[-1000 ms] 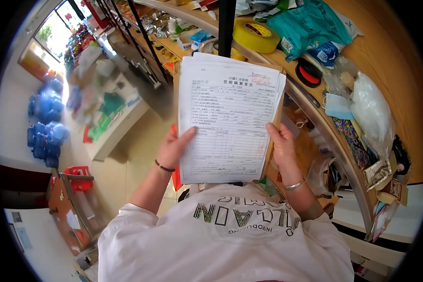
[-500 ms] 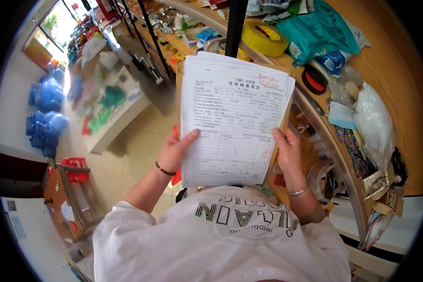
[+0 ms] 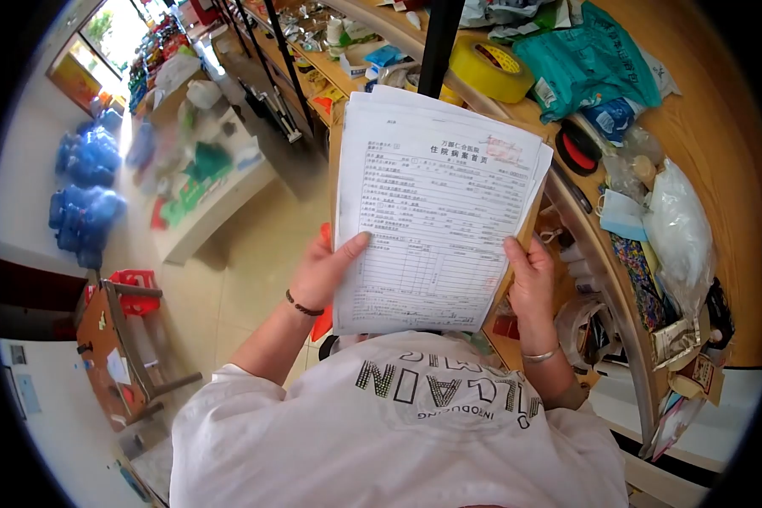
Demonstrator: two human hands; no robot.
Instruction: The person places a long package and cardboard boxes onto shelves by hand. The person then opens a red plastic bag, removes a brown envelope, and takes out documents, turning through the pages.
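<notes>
Pale brown wood forms the curving bench [image 3: 741, 229] at the right. A white shirt [image 3: 389, 432] with dark lettering fills the bottom of the view. Above it, the stack of papers [image 3: 436, 212] is held up in front of the chest, its printed form facing the wearer, with a brown edge showing behind. On the bench lie a teal bag [image 3: 597, 63] and, nearer the wearer, a clear plastic bag [image 3: 681, 216]. Both hands are closed on the stack: the left hand [image 3: 323, 271] grips the left edge and the right hand [image 3: 531, 275] the right, thumbs in front. Smaller still, yellow tape [image 3: 487, 72] sits beside the teal bag, and a black-and-red round item [image 3: 577, 148] lies near the papers' upper right corner.
</notes>
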